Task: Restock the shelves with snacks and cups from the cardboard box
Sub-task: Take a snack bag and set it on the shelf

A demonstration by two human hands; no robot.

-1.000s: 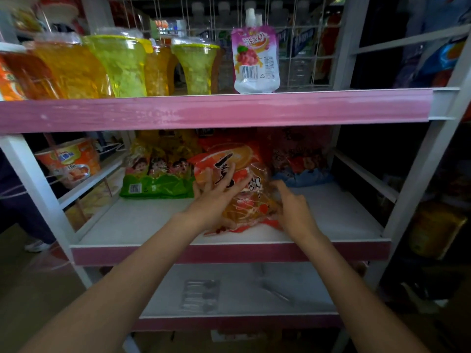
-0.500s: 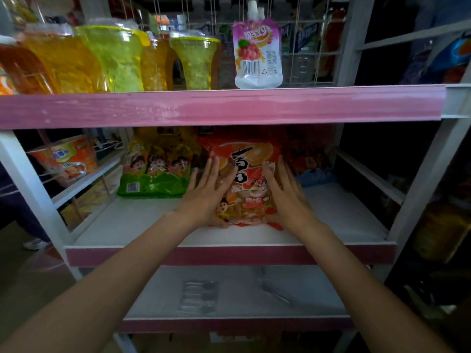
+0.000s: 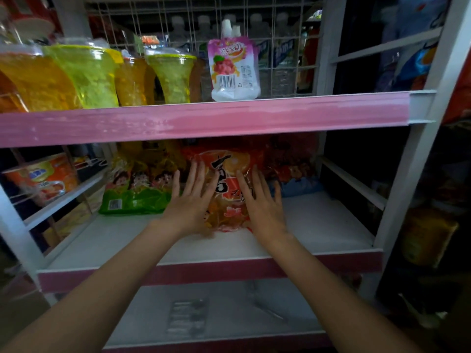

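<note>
Both hands lie flat, fingers straight and spread, against the front of an orange-and-red plastic snack bag printed with bold black characters (image 3: 230, 189): the left hand (image 3: 190, 203) presses its left half, the right hand (image 3: 262, 205) its right half, neither curled round it. The bag stands nearly upright on the middle white shelf with a dark pink front edge (image 3: 211, 270), leaning back toward the rear. At nine o'clock from it, just beside the left hand, lies a green-and-yellow plastic snack bag with cartoon faces (image 3: 139, 189); at three o'clock stands a red-and-blue packet (image 3: 293, 174), partly hidden in shadow. Farther out at nine o'clock, on a neighbouring rack, sits an orange paper tub (image 3: 42, 177). At twelve o'clock, on the upper shelf with a light pink front edge (image 3: 204, 121), clear plastic cups hold jelly: two filled with green (image 3: 89, 75) and others with orange (image 3: 33, 80). To their right stands a white-and-pink spouted pouch showing berries (image 3: 233, 68), upright against the wire grid.
</note>
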